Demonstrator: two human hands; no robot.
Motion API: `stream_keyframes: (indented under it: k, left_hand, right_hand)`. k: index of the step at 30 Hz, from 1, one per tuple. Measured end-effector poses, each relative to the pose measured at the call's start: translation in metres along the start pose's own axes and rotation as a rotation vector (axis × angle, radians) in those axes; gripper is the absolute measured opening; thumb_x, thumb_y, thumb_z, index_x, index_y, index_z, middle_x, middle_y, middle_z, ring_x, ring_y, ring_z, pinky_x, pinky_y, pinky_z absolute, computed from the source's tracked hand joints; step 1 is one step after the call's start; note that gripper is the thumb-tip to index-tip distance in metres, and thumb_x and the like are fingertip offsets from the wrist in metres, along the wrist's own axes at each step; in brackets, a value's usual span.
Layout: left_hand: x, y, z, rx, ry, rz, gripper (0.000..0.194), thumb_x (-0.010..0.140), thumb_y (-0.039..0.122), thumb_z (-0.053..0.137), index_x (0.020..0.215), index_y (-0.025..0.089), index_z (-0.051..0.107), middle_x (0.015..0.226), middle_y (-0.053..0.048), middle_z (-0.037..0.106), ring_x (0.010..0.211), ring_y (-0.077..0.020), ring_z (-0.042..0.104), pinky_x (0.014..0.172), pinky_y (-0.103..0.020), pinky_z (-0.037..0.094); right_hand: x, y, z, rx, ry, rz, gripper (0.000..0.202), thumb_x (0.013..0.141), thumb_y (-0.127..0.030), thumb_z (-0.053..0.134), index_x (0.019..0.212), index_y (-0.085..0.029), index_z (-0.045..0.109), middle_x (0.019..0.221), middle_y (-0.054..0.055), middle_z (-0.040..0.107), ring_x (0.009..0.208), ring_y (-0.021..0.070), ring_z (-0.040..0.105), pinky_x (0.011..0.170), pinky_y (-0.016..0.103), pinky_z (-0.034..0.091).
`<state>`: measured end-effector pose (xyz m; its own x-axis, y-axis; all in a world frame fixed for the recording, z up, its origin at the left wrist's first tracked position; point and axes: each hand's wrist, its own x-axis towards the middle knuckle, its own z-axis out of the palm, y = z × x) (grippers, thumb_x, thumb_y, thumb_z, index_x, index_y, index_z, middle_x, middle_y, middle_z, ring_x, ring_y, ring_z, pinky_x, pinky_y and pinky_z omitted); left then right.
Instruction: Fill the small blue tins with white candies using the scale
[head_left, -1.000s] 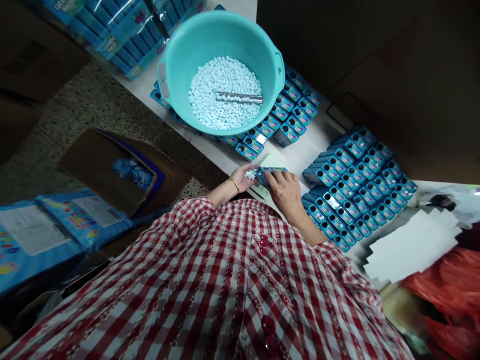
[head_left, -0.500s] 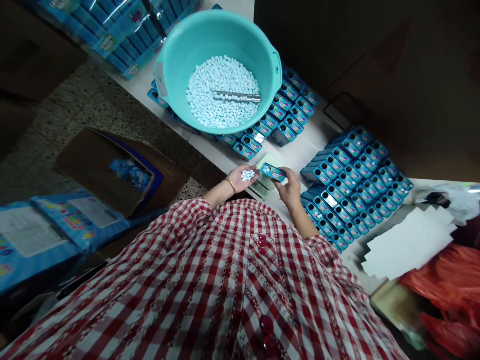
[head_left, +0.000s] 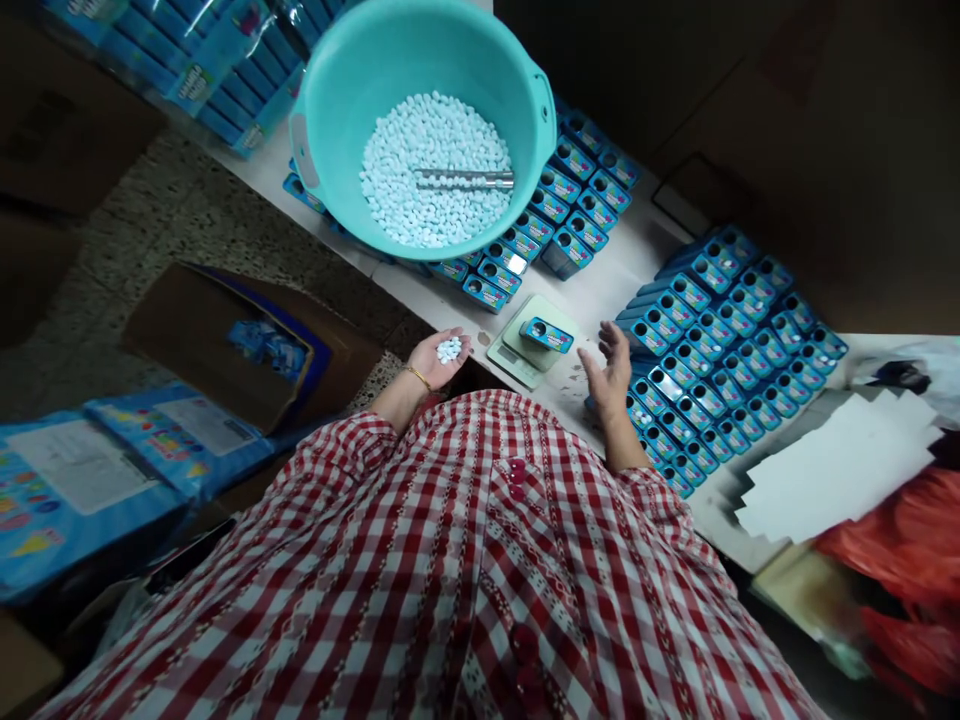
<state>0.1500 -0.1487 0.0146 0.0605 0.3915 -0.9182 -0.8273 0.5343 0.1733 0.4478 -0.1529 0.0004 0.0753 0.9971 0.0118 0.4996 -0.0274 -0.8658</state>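
Observation:
My left hand is cupped palm up, with a small pile of white candies in it. On a pale green kitchen scale stands one blue candy box, a round hole in its top. My right hand is just to the right of that box, fingers apart and holding nothing. Beyond the scale sits a big turquoise tub, partly filled with the same white candies. A metal tube-like scoop lies on top of them.
Rows of blue candy boxes stand on the white table at right, and more surround the tub. Wrapped packs lie at upper left. An open carton is at left. White card and red plastic bags lie at right.
My right hand has set the blue candy box on the scale, let go and moved right. My left hand has drawn away to the left, still holding the candies.

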Motion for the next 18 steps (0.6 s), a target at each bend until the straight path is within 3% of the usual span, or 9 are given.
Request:
stream_keyframes:
  k: [4,10,14,18]
  left_hand:
    - [-0.001,0.005,-0.006,0.014,0.031,0.006,0.020,0.084,0.011,0.048,0.098,0.009,0.063,0.068,-0.007,0.063,0.061,-0.0115,0.063,0.054,-0.018,0.052]
    - [-0.001,0.006,-0.008,0.075,-0.054,-0.019,0.019,0.083,0.007,0.045,0.094,0.012,0.060,0.066,-0.005,0.060,0.054,-0.0084,0.057,0.041,-0.013,0.038]
    - [-0.001,0.005,-0.006,0.092,-0.085,-0.045,0.016,0.081,0.006,0.046,0.088,0.012,0.059,0.063,-0.003,0.056,0.049,-0.0059,0.051,0.037,-0.011,0.031]
    - [-0.003,0.004,-0.002,0.111,-0.082,-0.073,0.013,0.081,0.005,0.048,0.084,0.012,0.058,0.061,-0.002,0.054,0.046,-0.0045,0.047,0.035,-0.010,0.027]
  right_hand:
    - [-0.001,0.002,-0.010,0.004,0.153,0.045,0.050,0.080,-0.044,0.059,0.123,-0.021,0.050,0.120,0.011,0.056,0.100,0.0194,0.058,0.089,0.041,0.049]
    - [0.001,-0.001,-0.009,-0.022,0.195,0.009,0.040,0.082,-0.044,0.057,0.114,-0.019,0.058,0.109,0.008,0.058,0.091,0.0178,0.059,0.085,0.040,0.050]
    - [0.003,-0.009,-0.005,-0.076,0.127,-0.059,0.041,0.082,-0.047,0.056,0.114,-0.021,0.058,0.113,0.010,0.057,0.098,0.0209,0.057,0.083,0.040,0.051]
    - [0.005,-0.016,0.006,-0.196,-0.048,-0.173,0.054,0.078,-0.051,0.060,0.122,-0.021,0.052,0.121,0.012,0.053,0.111,0.0250,0.052,0.088,0.043,0.049]
